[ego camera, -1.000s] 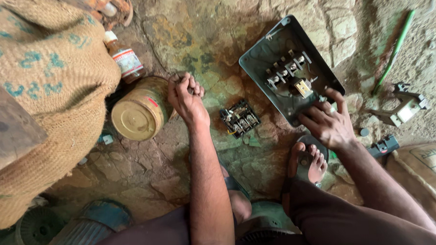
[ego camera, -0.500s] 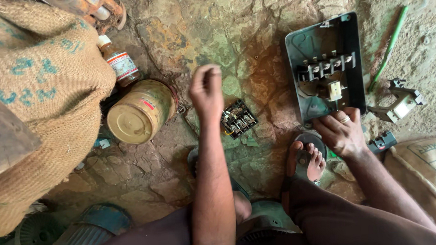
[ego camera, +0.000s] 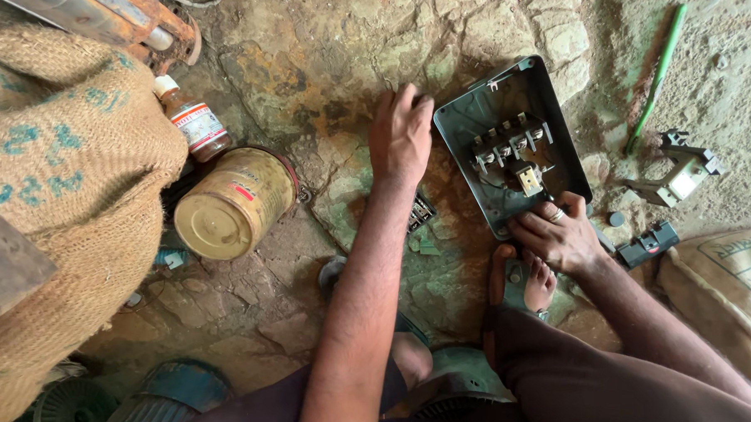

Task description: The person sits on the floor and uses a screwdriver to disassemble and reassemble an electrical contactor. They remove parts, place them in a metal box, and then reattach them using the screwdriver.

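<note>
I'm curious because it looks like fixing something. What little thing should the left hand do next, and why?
Probably grip the far corner of the grey switch box. The left hand lies flat on the stone right beside it, holding nothing, while the right hand pinches only the near edge, so the box may wobble.

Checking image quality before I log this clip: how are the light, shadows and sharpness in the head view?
Head view: soft, even daylight with no glare; the left hand and the grey switch box are sharp. Only faint shadow lies beside the yellow tin. The right hand is crisp too, and the frame corners bend slightly.
</note>
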